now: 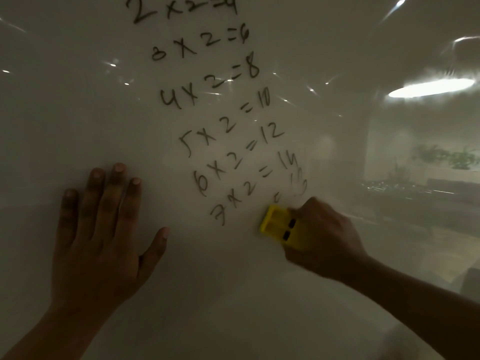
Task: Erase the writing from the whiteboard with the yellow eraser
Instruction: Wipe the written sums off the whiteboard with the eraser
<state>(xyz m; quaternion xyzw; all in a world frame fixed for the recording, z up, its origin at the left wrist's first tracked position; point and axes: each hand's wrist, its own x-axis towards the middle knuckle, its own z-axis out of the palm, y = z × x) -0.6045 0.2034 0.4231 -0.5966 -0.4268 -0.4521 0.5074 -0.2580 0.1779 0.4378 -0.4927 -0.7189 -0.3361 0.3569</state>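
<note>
Left hand [101,229] flat on the whiteboard [65,113], fingers spread, blocking the lower-left; right hand [322,235] presses the yellow eraser [279,227] to the board just below the sums [215,105]; bare board between the two hands; open board left of the sums, right of them, and along the bottom.

yellow eraser [279,226], dark writing [207,105], white whiteboard [78,100]
</note>
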